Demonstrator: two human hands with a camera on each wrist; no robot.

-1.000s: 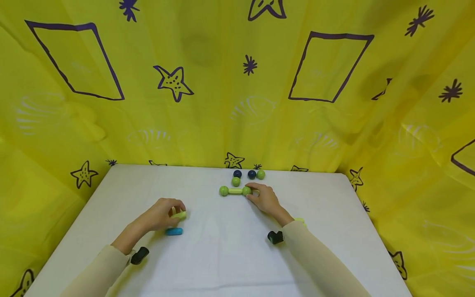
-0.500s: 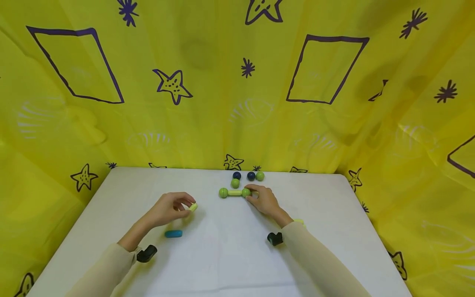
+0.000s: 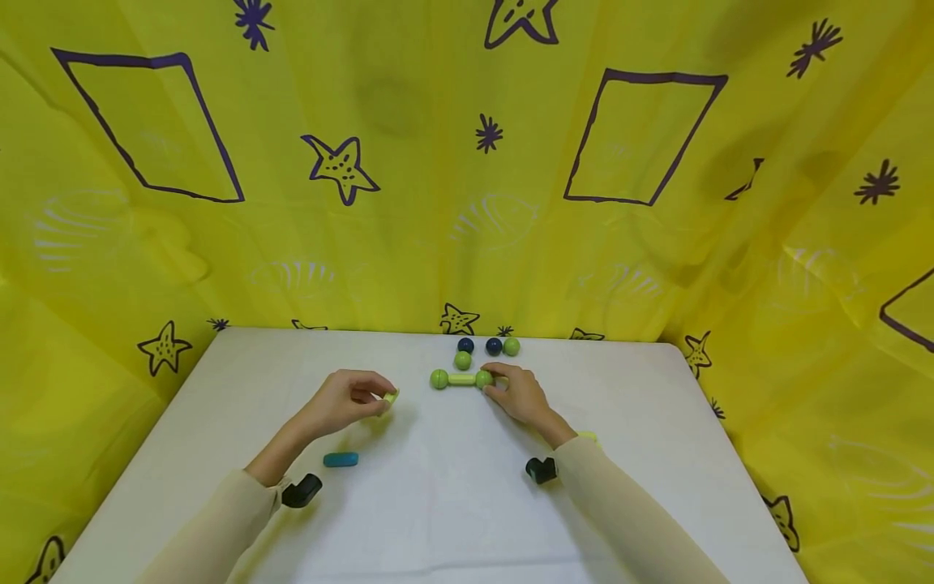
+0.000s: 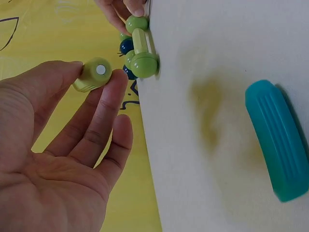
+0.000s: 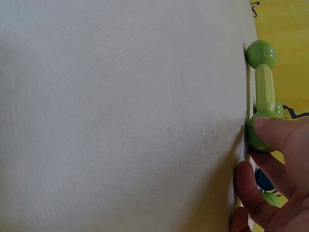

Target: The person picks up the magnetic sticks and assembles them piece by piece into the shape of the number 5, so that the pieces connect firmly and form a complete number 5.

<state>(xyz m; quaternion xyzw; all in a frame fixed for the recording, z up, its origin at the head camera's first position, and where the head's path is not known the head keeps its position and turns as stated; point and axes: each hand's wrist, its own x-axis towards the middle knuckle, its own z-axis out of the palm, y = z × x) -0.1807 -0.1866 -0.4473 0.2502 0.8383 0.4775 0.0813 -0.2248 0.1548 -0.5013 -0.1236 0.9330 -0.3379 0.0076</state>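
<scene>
Magnetic rod-and-ball build, early stage: on the white table (image 3: 452, 503) a short chain stands done, a green ball (image 3: 439, 379), a pale green rod (image 3: 462, 378) and a second green ball (image 3: 484, 378) joined in a row. The right hand (image 3: 520, 395) steadies the chain, fingers curled onto the second green ball at the chain's right end. The left hand (image 3: 341, 401), to the left of the chain and apart from it, pinches a loose yellow-green rod (image 3: 391, 397) between thumb and fingertips, lifted off the cloth and not yet joined. Judged from the layout, most of the build is left: a teal rod (image 3: 340, 460) lies unused nearer the person than the chain, and past the chain toward the yellow backdrop (image 3: 409, 203) sit a spare green ball (image 3: 463, 360), two dark blue balls (image 3: 465, 345) and another green ball (image 3: 511, 346). Left wrist cam adds what the head cam can't: the held rod's end cap w/ a silver magnet disc (image 4: 100, 69), facing the lens. Right wrist cam shows the fingertip (image 5: 270, 133) pressed on the ball, rod ridges clear.
</scene>
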